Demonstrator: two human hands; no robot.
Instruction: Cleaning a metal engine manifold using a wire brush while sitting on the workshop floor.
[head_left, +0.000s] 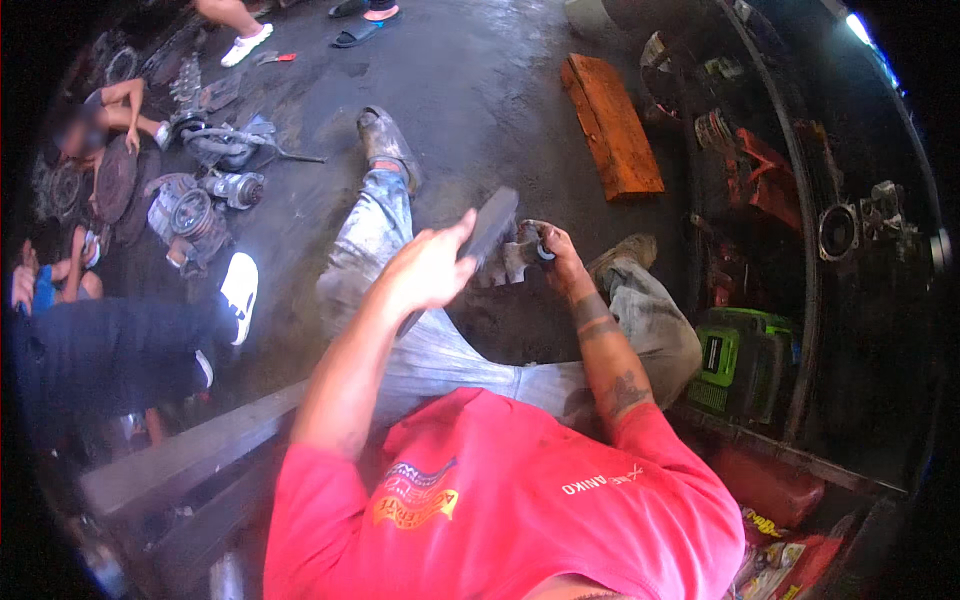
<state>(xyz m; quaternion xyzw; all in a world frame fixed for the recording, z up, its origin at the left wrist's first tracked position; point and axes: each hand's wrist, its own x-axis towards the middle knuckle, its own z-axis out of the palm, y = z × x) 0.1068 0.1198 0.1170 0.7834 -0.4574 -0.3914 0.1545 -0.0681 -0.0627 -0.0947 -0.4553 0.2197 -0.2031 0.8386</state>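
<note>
Left hand (432, 268), centre of frame: grip closed around the lower end of a dark flat bar (488, 228), which slants up and to the right, its upper end just beside the right hand. The bar is blurred; its material cannot be told.

Right hand (555, 255), just right of centre: fingers curled around a small greyish part with a dark ring (543, 252) at its face. Grip closed on it; the exact shape of the part is hidden by the fingers.

Both hands sit above the person's legs in worn grey trousers (400, 230), stretched out over the dark concrete floor (480, 90). Red shirt fills the lower centre.

Outward, right of centre: a green and black case-like box (735, 360) stands on the floor beside the right knee; contents not visible. Lower right: a red container (770, 485) and coloured printed packets (790, 560), contents unclear.

Upper centre-right: an orange wooden board (612, 125) lies flat on the floor, well apart from the hands.

Upper left: a cluster of grey metal engine parts (195, 205) on the floor, with another person crouched beside them. A wooden bench (180, 460) runs along the lower left.
</note>
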